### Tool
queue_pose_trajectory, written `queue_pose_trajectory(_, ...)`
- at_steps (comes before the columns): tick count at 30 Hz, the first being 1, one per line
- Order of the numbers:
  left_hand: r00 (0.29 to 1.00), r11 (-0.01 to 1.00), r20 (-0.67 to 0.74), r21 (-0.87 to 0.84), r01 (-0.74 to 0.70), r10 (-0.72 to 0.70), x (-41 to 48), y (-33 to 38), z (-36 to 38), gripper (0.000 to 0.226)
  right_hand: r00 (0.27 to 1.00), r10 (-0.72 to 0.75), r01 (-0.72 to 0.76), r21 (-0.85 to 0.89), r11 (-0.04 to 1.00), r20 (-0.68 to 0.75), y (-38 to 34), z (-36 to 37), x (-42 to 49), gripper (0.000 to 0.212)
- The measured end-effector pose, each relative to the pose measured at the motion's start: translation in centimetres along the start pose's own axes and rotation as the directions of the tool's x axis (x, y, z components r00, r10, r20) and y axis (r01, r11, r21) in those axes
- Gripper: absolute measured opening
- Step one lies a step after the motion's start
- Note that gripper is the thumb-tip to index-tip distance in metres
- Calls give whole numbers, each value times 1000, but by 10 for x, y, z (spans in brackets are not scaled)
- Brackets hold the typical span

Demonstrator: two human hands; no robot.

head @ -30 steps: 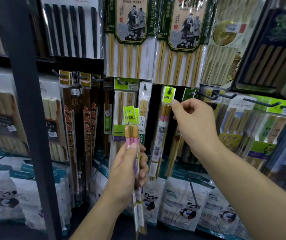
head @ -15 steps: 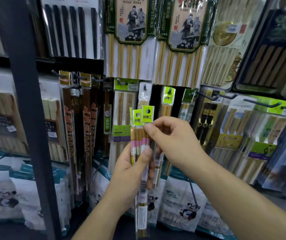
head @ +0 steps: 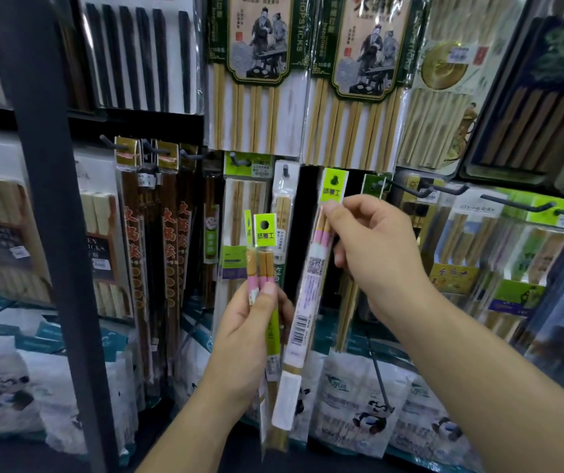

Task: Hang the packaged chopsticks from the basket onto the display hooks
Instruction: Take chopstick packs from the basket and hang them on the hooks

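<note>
- right hand (head: 381, 254): thumb and fingers pinched shut on one chopstick pack (head: 311, 285), gripping it near the top, on the pink band just below the lime-green header card (head: 333, 186)
- pack hangs down and slightly left from that pinch; its lower end, with a white label, sits just right of the left wrist
- header card stands above the fingertips; whether its hole is on a display hook (head: 406, 189) I cannot tell
- left hand (head: 253, 332): closed around the remaining packs (head: 263, 264), thumb pressed flat on the front at the pink band, fingers wrapped behind
- their green header tabs stick up above the thumb; long ends run down past the palm
- packs: clear glossy plastic sleeves, narrow and long; sticks tan wood with pink band; barcode sticker on the back of the right-hand one
- behind the fingers: wall of hanging chopstick packs (head: 253, 73), dark metal hooks, black upright post (head: 48, 199) left of the left hand
</note>
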State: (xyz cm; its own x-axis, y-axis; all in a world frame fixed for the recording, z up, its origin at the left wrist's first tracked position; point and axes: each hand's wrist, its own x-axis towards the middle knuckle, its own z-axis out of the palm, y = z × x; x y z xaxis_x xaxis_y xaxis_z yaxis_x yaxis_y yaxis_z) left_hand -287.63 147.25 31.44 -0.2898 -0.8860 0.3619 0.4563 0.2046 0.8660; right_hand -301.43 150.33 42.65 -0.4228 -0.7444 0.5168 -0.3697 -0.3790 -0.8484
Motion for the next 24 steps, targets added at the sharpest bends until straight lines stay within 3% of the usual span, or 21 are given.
queue_pose_trajectory(4, 1000, 1000, 23, -2, 16, -16, 0, 0, 0, 27, 998, 49, -49, 2, 999, -26, -2, -3, 8, 38)
queue_pose_trajectory(18, 999, 1000, 48, 8, 18, -18, 0, 1, -2, 25, 998, 31, -34, -49, 998, -60, -3, -1, 23, 41)
queue_pose_trajectory(24, 999, 1000, 40, 11, 28, -28, -1, 2, -2, 26, 995, -36, 21, -156, 988, -88, 4, -3, 23, 45)
